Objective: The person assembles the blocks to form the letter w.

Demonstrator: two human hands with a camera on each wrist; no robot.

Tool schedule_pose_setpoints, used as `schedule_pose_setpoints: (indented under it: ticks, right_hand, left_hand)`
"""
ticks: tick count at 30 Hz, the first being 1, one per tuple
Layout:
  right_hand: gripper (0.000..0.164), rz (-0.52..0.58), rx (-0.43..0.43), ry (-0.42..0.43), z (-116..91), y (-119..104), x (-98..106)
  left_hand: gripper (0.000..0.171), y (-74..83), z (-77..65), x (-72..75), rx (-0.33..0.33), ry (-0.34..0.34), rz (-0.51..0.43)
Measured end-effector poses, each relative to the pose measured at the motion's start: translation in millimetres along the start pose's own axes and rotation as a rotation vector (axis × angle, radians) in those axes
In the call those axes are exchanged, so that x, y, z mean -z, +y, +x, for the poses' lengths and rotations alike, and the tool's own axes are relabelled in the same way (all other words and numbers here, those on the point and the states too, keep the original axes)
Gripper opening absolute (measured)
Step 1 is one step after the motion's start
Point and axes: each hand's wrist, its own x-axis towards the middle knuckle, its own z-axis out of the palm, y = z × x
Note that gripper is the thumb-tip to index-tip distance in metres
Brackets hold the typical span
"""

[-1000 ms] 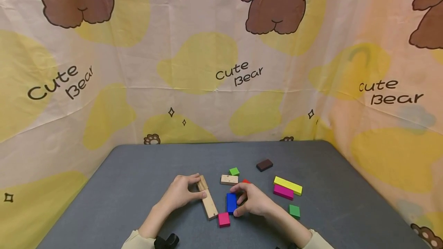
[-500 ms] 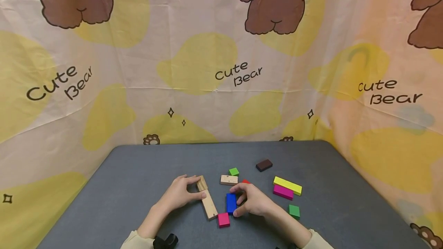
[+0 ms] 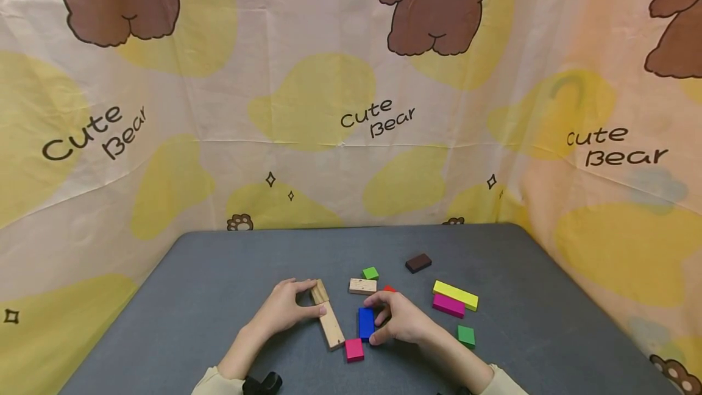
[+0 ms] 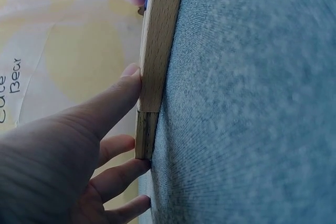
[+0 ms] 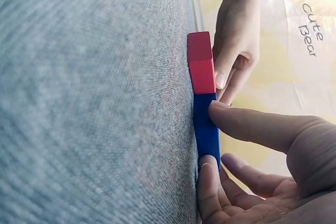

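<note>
My left hand (image 3: pixel 282 305) holds two plain wooden blocks lying end to end. Its thumb presses the long block (image 3: pixel 332 328) near their joint, and fingertips meet the far end of the short block (image 3: pixel 320 291). The left wrist view shows that seam between the long block (image 4: pixel 161 40) and short block (image 4: pixel 146 135). Across from it, my right hand (image 3: pixel 403 320) pinches a blue block (image 3: pixel 365 323) between the thumb at its near end and fingers at its far end. A pink-red block (image 3: pixel 354 350) touches the near end of the blue block (image 5: pixel 206 129) and sits close to the long block's near corner.
Behind the hands lie a spotted wooden block (image 3: pixel 363 286), a light green block (image 3: pixel 370 273), a partly hidden red block (image 3: pixel 389 289) and a dark brown block (image 3: pixel 419 263). Yellow (image 3: pixel 456 295), magenta (image 3: pixel 448 305) and green (image 3: pixel 466 336) blocks lie on the grey table (image 3: pixel 230 261) to the right.
</note>
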Motion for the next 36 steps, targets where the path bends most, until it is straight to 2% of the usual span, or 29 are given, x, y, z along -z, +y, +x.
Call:
schedule_pose_setpoints:
  ticks: [14,20,26,28,32,36]
  right_hand:
    - [0.059,0.017,0.008,0.0,0,0,1]
    - [0.048,0.014,0.004,0.017,-1,0,4]
    - [0.044,0.044,0.006,0.061,-1,-1,7]
    - [0.042,0.051,0.032,0.093,-1,-2,10]
    - [0.04,0.041,0.137,0.162,1,-4,21]
    - [0.036,-0.021,0.246,0.163,6,-2,37]
  left_hand:
    - [0.071,-0.1,-1.3,1.2,0.008,0.001,-0.006]
    - [0.072,1.2,-1.2,1.7,0.009,-0.006,-0.011]
    - [0.072,1.0,-0.6,1.5,0.013,-0.015,-0.009]
    - [0.071,0.3,-0.2,1.6,0.009,-0.014,-0.012]
    - [0.071,-1.9,0.8,1.8,-0.002,-0.007,-0.019]
    - [0.071,-3.8,2.0,1.4,-0.016,-0.001,-0.024]
